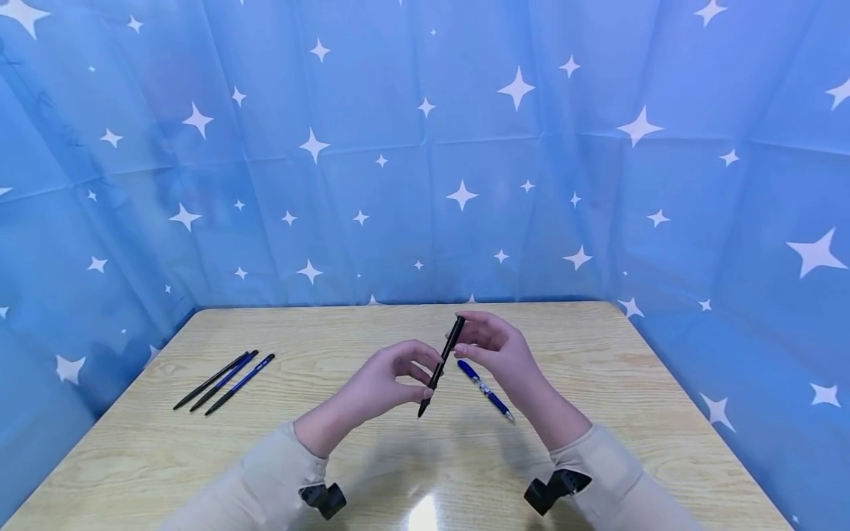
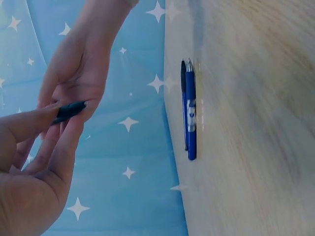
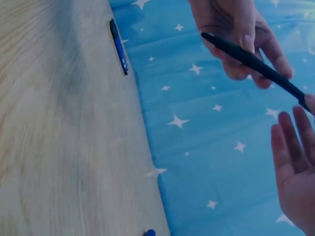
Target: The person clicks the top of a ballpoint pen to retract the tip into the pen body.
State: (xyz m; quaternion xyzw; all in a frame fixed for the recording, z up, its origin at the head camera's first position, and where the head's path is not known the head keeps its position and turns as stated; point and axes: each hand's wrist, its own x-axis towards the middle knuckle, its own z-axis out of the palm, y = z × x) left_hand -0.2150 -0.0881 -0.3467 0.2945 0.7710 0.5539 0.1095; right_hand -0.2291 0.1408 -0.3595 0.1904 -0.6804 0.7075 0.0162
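In the head view a black pen (image 1: pixel 443 363) is held tilted above the table, tip down to the left. My left hand (image 1: pixel 381 380) pinches its lower half between thumb and fingers. At the upper end, my right hand (image 1: pixel 498 352) holds the pen with thumb and fingertips. The right wrist view shows the black pen (image 3: pixel 256 64) lengthwise between both hands; part of the right hand is cut off there. Just below the hands lies a blue pen (image 1: pixel 486 391) with a pale printed middle and silver tip.
At the table's left lie a black pen (image 1: pixel 210 382) and two blue pens with dark ends, a middle one (image 1: pixel 224 380) and a right one (image 1: pixel 240 385), side by side and slanted. Behind the wooden table (image 1: pixel 319 324) hangs a blue curtain (image 1: pixel 398 221) with white stars.
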